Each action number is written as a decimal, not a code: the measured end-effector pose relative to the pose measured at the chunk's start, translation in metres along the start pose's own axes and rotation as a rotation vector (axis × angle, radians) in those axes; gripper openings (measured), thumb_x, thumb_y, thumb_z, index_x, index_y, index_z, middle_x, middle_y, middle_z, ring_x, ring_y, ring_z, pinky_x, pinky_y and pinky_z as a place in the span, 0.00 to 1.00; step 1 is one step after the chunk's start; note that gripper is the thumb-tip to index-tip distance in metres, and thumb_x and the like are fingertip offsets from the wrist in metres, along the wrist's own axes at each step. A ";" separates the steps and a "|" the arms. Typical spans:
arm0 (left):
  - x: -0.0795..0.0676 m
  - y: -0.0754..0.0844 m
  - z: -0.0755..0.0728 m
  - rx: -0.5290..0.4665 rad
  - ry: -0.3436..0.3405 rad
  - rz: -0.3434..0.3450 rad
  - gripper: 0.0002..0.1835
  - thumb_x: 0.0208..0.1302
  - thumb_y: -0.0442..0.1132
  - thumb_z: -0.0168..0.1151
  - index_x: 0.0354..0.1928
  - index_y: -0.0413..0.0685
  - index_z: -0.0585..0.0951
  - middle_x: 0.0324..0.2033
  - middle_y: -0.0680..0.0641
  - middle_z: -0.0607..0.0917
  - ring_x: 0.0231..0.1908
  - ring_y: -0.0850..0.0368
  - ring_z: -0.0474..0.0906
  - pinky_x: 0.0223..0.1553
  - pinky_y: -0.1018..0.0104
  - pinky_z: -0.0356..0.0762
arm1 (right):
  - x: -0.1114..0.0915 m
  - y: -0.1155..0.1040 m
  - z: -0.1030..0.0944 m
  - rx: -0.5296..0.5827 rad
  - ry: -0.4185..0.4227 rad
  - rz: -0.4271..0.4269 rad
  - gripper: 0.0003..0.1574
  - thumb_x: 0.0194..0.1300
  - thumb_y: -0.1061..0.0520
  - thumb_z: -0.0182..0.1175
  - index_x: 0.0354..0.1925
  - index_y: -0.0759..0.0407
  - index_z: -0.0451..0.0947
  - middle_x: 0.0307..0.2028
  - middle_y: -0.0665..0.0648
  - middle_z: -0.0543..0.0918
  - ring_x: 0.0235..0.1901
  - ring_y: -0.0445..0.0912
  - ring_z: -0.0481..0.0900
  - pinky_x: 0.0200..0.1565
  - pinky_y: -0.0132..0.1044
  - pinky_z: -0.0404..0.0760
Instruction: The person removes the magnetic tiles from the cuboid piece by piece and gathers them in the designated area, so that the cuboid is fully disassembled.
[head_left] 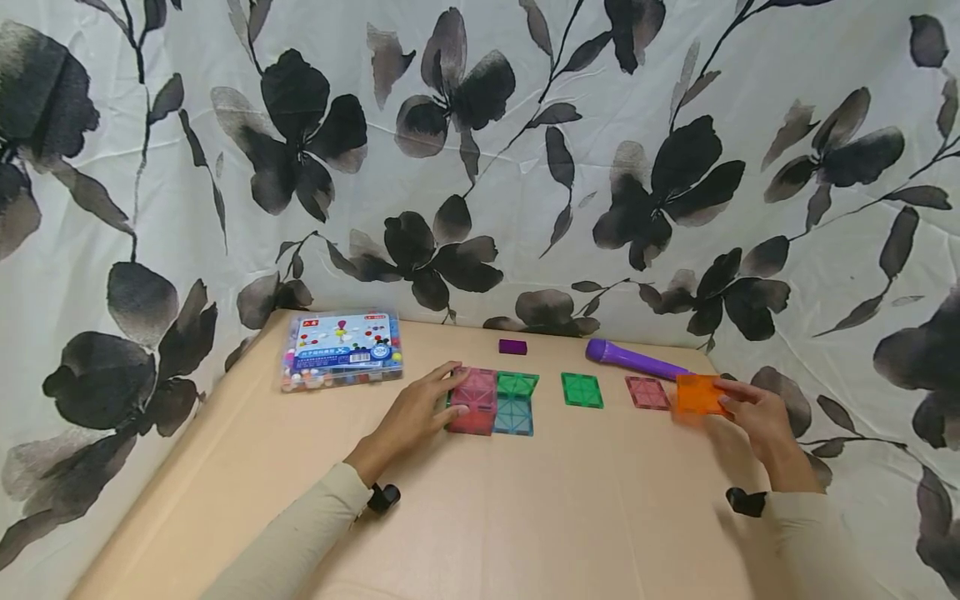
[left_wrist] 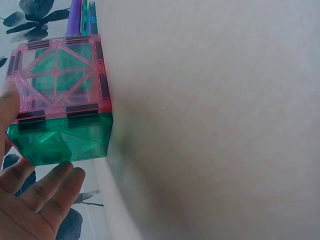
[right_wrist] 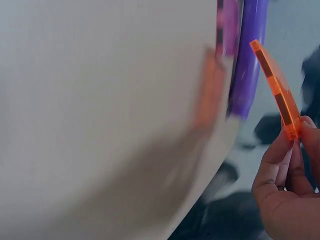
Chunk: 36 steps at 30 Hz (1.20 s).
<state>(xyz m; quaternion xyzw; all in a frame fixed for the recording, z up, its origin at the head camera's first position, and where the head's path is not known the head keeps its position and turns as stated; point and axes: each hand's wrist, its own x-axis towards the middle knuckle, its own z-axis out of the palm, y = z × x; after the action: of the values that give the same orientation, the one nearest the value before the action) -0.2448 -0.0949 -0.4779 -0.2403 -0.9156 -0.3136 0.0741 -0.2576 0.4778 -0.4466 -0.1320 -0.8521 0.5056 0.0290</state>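
Pinching an orange magnetic tile point(head_left: 697, 395) by its edge between thumb and fingers, the right hand point(head_left: 763, 425) holds it raised above the tabletop point(head_left: 570, 517). The left hand point(head_left: 407, 418) has its fingers spread about the left side of a magnetic-tile cube point(head_left: 476, 387), seemingly steadying it. A blue panel point(head_left: 513, 415) and a green panel point(head_left: 517, 382) adjoin the cube's right side. The step in hand looks like handling one separate panel while the build is braced. The next move probably calls for a secure pinch, a path clear of the loose pink tile point(head_left: 647, 393) and loose green tile point(head_left: 582, 390), and care not to jar the joined edges. Farther back lie a purple microphone-shaped toy point(head_left: 637, 359), a dark purple block point(head_left: 513, 347) and a clear plastic kit box point(head_left: 342, 350), before a floral cloth point(head_left: 495, 183).
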 end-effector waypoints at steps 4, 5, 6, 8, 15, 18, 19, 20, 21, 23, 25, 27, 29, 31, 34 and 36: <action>0.000 0.000 0.000 0.006 -0.008 -0.014 0.36 0.74 0.54 0.67 0.79 0.53 0.70 0.81 0.46 0.67 0.79 0.42 0.67 0.76 0.42 0.70 | 0.011 0.010 -0.014 -0.010 0.012 0.100 0.32 0.80 0.67 0.53 0.77 0.70 0.65 0.78 0.74 0.61 0.49 0.37 0.78 0.50 0.25 0.87; 0.000 0.000 0.000 0.008 -0.009 -0.018 0.36 0.74 0.54 0.67 0.79 0.54 0.70 0.81 0.46 0.67 0.79 0.42 0.67 0.76 0.42 0.70 | 0.013 0.013 -0.017 -0.008 0.016 0.124 0.32 0.79 0.68 0.53 0.77 0.70 0.65 0.78 0.74 0.60 0.52 0.41 0.79 0.52 0.27 0.88; 0.000 0.000 0.000 0.009 -0.008 -0.018 0.36 0.74 0.54 0.67 0.79 0.54 0.70 0.81 0.46 0.67 0.79 0.42 0.67 0.76 0.42 0.70 | 0.016 0.015 -0.018 -0.014 0.022 0.142 0.33 0.79 0.68 0.53 0.77 0.70 0.65 0.79 0.74 0.60 0.54 0.46 0.79 0.52 0.29 0.88; -0.001 0.000 0.001 0.010 -0.003 -0.014 0.36 0.73 0.53 0.68 0.79 0.53 0.71 0.81 0.46 0.67 0.78 0.41 0.67 0.76 0.42 0.71 | 0.020 0.018 -0.021 -0.014 0.032 0.175 0.33 0.78 0.69 0.53 0.77 0.71 0.65 0.79 0.75 0.59 0.59 0.54 0.77 0.54 0.32 0.88; -0.002 0.000 0.001 0.014 -0.013 -0.022 0.36 0.74 0.54 0.66 0.79 0.54 0.70 0.82 0.47 0.66 0.79 0.43 0.66 0.77 0.43 0.69 | 0.035 0.027 -0.020 -0.044 0.064 0.189 0.35 0.77 0.69 0.51 0.79 0.71 0.61 0.79 0.77 0.60 0.66 0.66 0.72 0.45 0.28 0.90; -0.002 0.001 0.000 0.013 -0.008 -0.015 0.36 0.74 0.53 0.67 0.79 0.52 0.70 0.81 0.46 0.67 0.79 0.42 0.67 0.76 0.43 0.70 | 0.036 0.025 -0.013 -0.192 0.088 0.127 0.33 0.79 0.63 0.52 0.77 0.69 0.65 0.75 0.78 0.67 0.67 0.69 0.72 0.53 0.39 0.88; -0.002 0.001 0.000 0.011 -0.007 -0.014 0.36 0.74 0.53 0.67 0.79 0.52 0.70 0.81 0.45 0.67 0.79 0.42 0.67 0.76 0.43 0.70 | 0.035 0.023 -0.010 -0.256 0.100 0.097 0.32 0.79 0.62 0.52 0.76 0.69 0.67 0.74 0.78 0.69 0.67 0.71 0.72 0.58 0.47 0.85; -0.001 0.001 0.000 0.011 -0.006 -0.012 0.36 0.74 0.53 0.67 0.79 0.52 0.70 0.81 0.45 0.67 0.79 0.42 0.67 0.76 0.43 0.70 | 0.033 0.020 -0.005 -0.311 0.109 0.064 0.31 0.78 0.61 0.53 0.75 0.69 0.69 0.73 0.78 0.70 0.67 0.72 0.71 0.61 0.56 0.83; -0.001 0.001 0.000 0.010 -0.004 -0.009 0.36 0.74 0.53 0.67 0.79 0.52 0.71 0.81 0.45 0.67 0.79 0.41 0.67 0.76 0.42 0.70 | 0.030 0.015 0.001 -0.356 0.116 0.032 0.30 0.79 0.60 0.53 0.74 0.68 0.70 0.72 0.79 0.71 0.67 0.74 0.71 0.63 0.64 0.80; -0.001 0.002 0.000 0.008 -0.002 -0.004 0.36 0.74 0.53 0.67 0.79 0.51 0.71 0.81 0.45 0.67 0.79 0.41 0.67 0.76 0.42 0.70 | 0.020 0.002 0.016 -0.421 0.131 -0.055 0.28 0.79 0.58 0.55 0.72 0.66 0.73 0.71 0.79 0.72 0.68 0.76 0.70 0.65 0.73 0.73; -0.001 0.001 0.000 0.007 -0.003 0.000 0.36 0.73 0.53 0.67 0.79 0.51 0.71 0.81 0.44 0.68 0.78 0.41 0.67 0.76 0.42 0.70 | 0.010 -0.013 0.036 -0.432 0.117 -0.163 0.27 0.79 0.58 0.57 0.71 0.65 0.75 0.70 0.79 0.73 0.68 0.77 0.71 0.66 0.74 0.73; -0.001 0.001 0.000 0.009 -0.005 -0.002 0.36 0.73 0.53 0.67 0.79 0.52 0.71 0.81 0.45 0.68 0.78 0.42 0.67 0.76 0.43 0.70 | 0.000 -0.029 0.059 -0.426 0.099 -0.277 0.25 0.79 0.58 0.59 0.69 0.64 0.77 0.68 0.77 0.76 0.66 0.75 0.75 0.64 0.72 0.76; 0.000 0.001 0.000 0.012 -0.010 -0.010 0.36 0.73 0.54 0.67 0.79 0.53 0.71 0.81 0.46 0.67 0.79 0.42 0.67 0.76 0.43 0.70 | -0.011 -0.044 0.083 -0.417 0.077 -0.382 0.22 0.78 0.57 0.62 0.66 0.61 0.81 0.65 0.75 0.81 0.63 0.73 0.79 0.62 0.70 0.79; 0.000 0.001 0.000 0.014 -0.013 -0.018 0.36 0.73 0.54 0.67 0.79 0.53 0.70 0.81 0.46 0.67 0.79 0.42 0.67 0.76 0.43 0.70 | -0.021 -0.057 0.107 -0.404 0.035 -0.459 0.20 0.76 0.59 0.64 0.63 0.59 0.84 0.62 0.72 0.84 0.61 0.71 0.81 0.60 0.68 0.82; 0.000 0.002 0.000 0.013 -0.016 -0.026 0.36 0.74 0.53 0.67 0.79 0.53 0.70 0.81 0.46 0.67 0.79 0.42 0.66 0.77 0.43 0.69 | -0.034 -0.076 0.141 -0.385 -0.035 -0.543 0.18 0.72 0.61 0.69 0.59 0.57 0.87 0.62 0.67 0.86 0.63 0.68 0.81 0.61 0.66 0.82; 0.000 0.002 0.000 0.010 -0.014 -0.024 0.36 0.73 0.53 0.68 0.79 0.52 0.71 0.81 0.45 0.67 0.79 0.42 0.66 0.77 0.43 0.70 | -0.041 -0.086 0.163 -0.379 -0.076 -0.596 0.18 0.69 0.63 0.71 0.57 0.56 0.88 0.63 0.65 0.85 0.66 0.67 0.79 0.64 0.66 0.80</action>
<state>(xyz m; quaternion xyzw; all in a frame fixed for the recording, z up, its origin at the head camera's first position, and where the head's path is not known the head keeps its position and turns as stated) -0.2438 -0.0932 -0.4764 -0.2311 -0.9205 -0.3082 0.0653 -0.2648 0.2895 -0.4478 0.1385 -0.9323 0.3123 0.1186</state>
